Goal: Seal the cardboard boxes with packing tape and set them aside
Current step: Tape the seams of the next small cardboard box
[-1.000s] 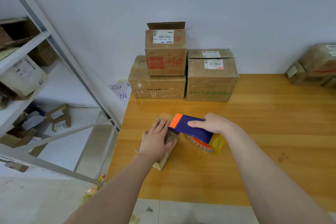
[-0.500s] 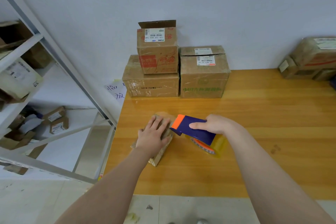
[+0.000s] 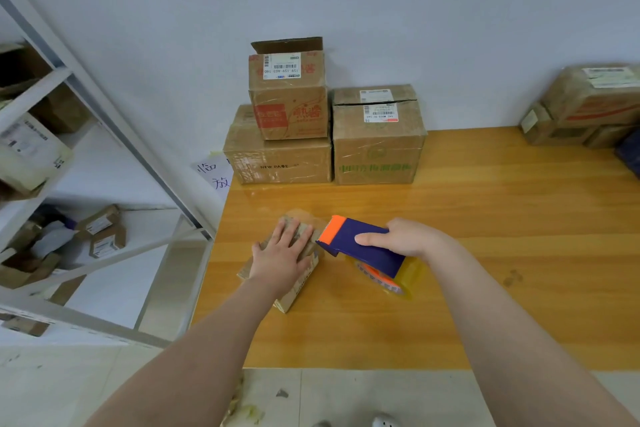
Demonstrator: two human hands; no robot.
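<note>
A small flat cardboard box (image 3: pixel 297 289) lies near the left edge of the wooden table (image 3: pixel 485 218). My left hand (image 3: pixel 282 258) presses flat on its top, fingers spread. My right hand (image 3: pixel 403 241) grips a blue and orange tape dispenser (image 3: pixel 360 244) with a roll of clear tape (image 3: pixel 388 279) under it. The dispenser's orange nose touches the box's right top edge, beside my left fingers.
Three larger cardboard boxes (image 3: pixel 377 139) are stacked against the wall at the back of the table, one with an open flap (image 3: pixel 287 45). More boxes (image 3: pixel 588 104) sit at the far right. A metal shelf rack (image 3: pixel 104 135) with parcels stands to the left.
The view has shifted a little. My left hand stays flat on the small box and the dispenser stays at the box's right edge, nearly unmoved.
</note>
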